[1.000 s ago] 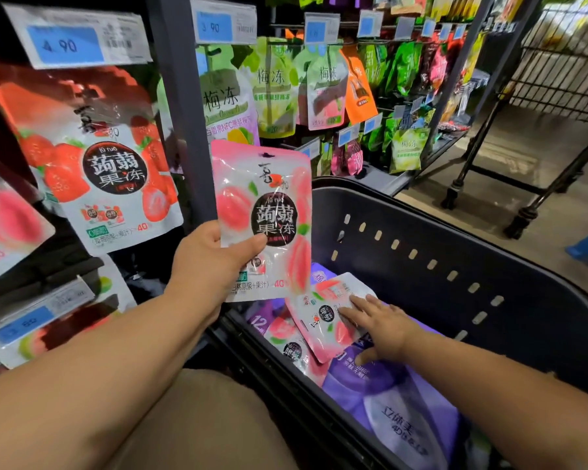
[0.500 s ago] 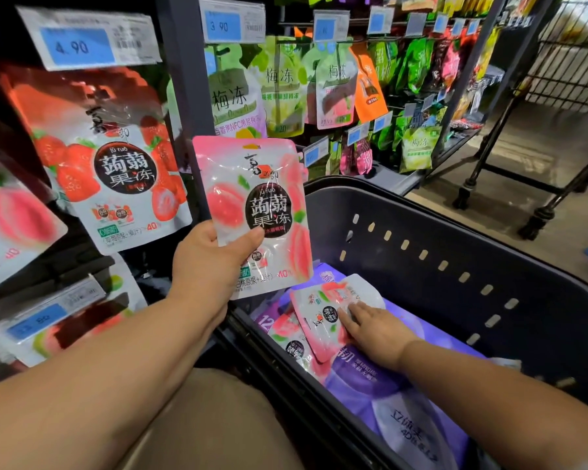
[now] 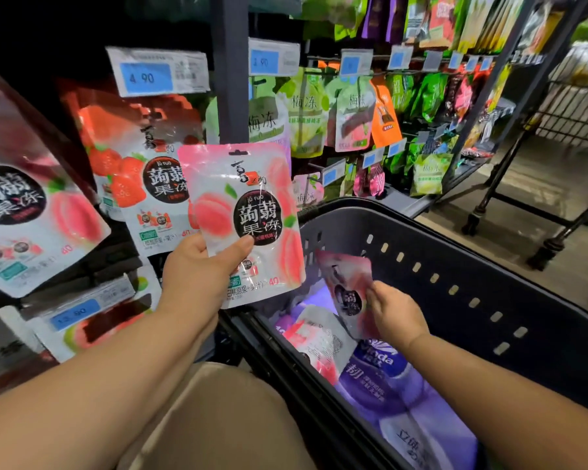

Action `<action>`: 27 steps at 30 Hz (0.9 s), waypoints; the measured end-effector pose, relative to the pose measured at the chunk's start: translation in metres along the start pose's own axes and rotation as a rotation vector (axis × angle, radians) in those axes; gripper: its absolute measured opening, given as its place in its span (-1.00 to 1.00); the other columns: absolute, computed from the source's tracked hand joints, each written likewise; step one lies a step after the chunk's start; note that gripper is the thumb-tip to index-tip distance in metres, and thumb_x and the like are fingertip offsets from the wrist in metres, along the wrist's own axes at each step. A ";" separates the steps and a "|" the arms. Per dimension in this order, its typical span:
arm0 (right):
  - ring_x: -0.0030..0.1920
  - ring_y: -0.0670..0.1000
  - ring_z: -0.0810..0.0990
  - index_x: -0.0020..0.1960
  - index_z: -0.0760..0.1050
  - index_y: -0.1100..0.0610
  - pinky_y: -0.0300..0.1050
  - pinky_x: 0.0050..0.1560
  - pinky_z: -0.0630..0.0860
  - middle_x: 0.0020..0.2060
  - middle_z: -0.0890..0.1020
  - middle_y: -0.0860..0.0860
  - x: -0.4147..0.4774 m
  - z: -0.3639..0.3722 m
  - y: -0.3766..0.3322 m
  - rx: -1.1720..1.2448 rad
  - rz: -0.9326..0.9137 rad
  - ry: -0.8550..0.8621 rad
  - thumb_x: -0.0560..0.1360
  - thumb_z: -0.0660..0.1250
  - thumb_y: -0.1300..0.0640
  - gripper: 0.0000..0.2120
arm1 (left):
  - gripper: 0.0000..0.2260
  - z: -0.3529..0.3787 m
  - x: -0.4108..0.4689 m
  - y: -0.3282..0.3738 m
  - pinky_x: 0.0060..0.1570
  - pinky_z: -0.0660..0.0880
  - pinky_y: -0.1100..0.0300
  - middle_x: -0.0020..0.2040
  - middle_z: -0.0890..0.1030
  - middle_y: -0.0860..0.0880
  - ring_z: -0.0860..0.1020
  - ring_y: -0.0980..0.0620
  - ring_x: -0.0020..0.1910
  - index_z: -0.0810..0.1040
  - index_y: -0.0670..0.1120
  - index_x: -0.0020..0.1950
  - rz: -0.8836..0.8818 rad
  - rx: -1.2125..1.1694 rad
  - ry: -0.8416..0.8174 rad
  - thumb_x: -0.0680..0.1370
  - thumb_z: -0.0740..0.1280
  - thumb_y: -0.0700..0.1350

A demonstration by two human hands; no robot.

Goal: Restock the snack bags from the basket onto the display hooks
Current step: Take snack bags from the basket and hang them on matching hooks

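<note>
Both hands hold bags: the left hand (image 3: 197, 276) grips a peach jelly bag (image 3: 245, 212) low, leaving its hang hole (image 3: 239, 152) free for hooking, and the right hand (image 3: 396, 313) pinches a second bag (image 3: 345, 286) over the basket (image 3: 540, 300).

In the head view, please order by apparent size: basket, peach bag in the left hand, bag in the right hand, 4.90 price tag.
1. basket
2. left-hand peach bag
3. right-hand bag and 4.90 price tag: alike; the bag is tilted, blurred.

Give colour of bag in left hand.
Pink and white bag with peach print; head view.
</note>
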State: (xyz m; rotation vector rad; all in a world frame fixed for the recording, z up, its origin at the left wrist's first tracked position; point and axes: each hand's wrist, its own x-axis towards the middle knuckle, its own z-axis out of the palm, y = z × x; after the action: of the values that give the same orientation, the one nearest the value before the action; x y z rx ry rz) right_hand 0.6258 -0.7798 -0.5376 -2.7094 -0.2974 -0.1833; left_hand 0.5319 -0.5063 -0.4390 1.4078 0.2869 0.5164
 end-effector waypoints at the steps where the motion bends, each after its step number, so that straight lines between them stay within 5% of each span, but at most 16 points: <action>1: -0.03 0.23 0.56 0.03 0.53 0.19 -0.08 -0.14 0.30 -0.13 0.61 0.12 0.001 -0.005 -0.005 0.193 0.061 0.051 0.67 0.17 0.11 -0.79 | -0.77 -0.002 -0.001 0.003 -0.10 0.51 0.05 -0.41 0.59 0.16 0.56 0.01 -0.28 0.57 0.03 -0.37 0.002 -0.011 0.016 0.41 0.55 -0.15; 5: 0.01 0.09 0.55 -0.10 0.52 0.03 -0.19 0.03 0.43 -0.18 0.58 -0.01 0.010 -0.027 -0.033 0.775 0.208 0.093 0.63 0.21 0.01 -0.81 | -0.83 -0.016 -0.005 0.012 -0.34 0.55 0.18 -0.34 0.65 0.01 0.61 0.04 -0.35 0.52 -0.10 -0.22 -0.030 -0.089 0.016 0.48 0.47 -0.27; 8: 0.16 0.17 0.62 -0.04 0.62 -0.12 0.24 0.31 0.47 0.03 0.68 0.07 0.015 -0.042 -0.057 1.086 0.246 0.094 0.52 0.24 -0.12 -0.80 | -0.90 -0.029 -0.008 0.020 -0.41 0.54 0.24 -0.21 0.68 -0.12 0.65 0.05 -0.36 0.58 -0.20 -0.03 -0.047 -0.136 0.023 0.49 0.44 -0.30; 11: 0.21 0.18 0.62 0.11 0.60 0.02 0.26 0.33 0.45 0.12 0.68 0.11 0.015 -0.063 -0.095 1.231 0.238 0.066 0.65 0.19 0.08 -0.79 | -0.89 -0.043 -0.013 0.031 -0.46 0.52 0.29 -0.29 0.70 -0.03 0.63 0.14 -0.43 0.55 -0.15 -0.11 -0.039 -0.150 0.025 0.50 0.42 -0.33; 14: 0.19 0.18 0.63 0.16 0.56 0.11 0.22 0.31 0.47 0.13 0.67 0.16 0.014 -0.075 -0.135 1.246 0.132 -0.017 0.68 0.14 0.13 -0.77 | -0.80 -0.071 -0.021 0.042 -0.16 0.56 0.18 -0.19 0.68 0.01 0.67 0.01 -0.17 0.52 -0.13 0.01 0.000 -0.108 0.078 0.47 0.49 -0.20; 17: 0.01 -0.03 0.65 -0.01 0.55 0.09 -0.05 0.18 0.54 0.07 0.67 0.10 0.013 -0.079 -0.178 1.172 0.028 -0.030 0.68 0.13 0.18 -0.77 | -0.38 -0.109 -0.033 0.056 0.22 0.51 -0.15 0.13 0.64 -0.13 0.61 -0.19 0.12 0.50 -0.10 0.20 0.016 -0.080 0.163 0.25 0.57 0.12; 22: -0.01 0.00 0.59 -0.11 0.55 0.07 0.01 0.14 0.49 -0.08 0.65 0.05 0.012 -0.069 -0.252 0.965 -0.219 -0.079 0.67 0.18 0.09 -0.76 | -0.83 -0.185 -0.058 0.061 -0.01 0.55 -0.17 -0.07 0.69 -0.14 0.65 -0.20 -0.06 0.58 0.00 -0.06 0.073 0.011 0.363 0.44 0.52 -0.04; 27: -0.12 -0.01 0.44 -0.06 0.42 0.31 -0.01 -0.04 0.40 -0.18 0.51 0.16 0.009 -0.049 -0.314 0.865 -0.379 -0.157 0.66 0.17 0.08 -0.70 | -0.86 -0.234 -0.079 0.058 -0.39 0.46 0.13 -0.35 0.61 -0.05 0.54 -0.08 -0.33 0.53 -0.04 -0.16 0.107 0.033 0.506 0.48 0.48 -0.17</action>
State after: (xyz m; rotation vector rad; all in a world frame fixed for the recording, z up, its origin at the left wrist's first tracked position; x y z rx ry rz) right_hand 0.5567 -0.5176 -0.3723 -1.7940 -0.7400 0.0521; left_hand 0.3405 -0.3398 -0.4268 1.3133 0.6294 0.9609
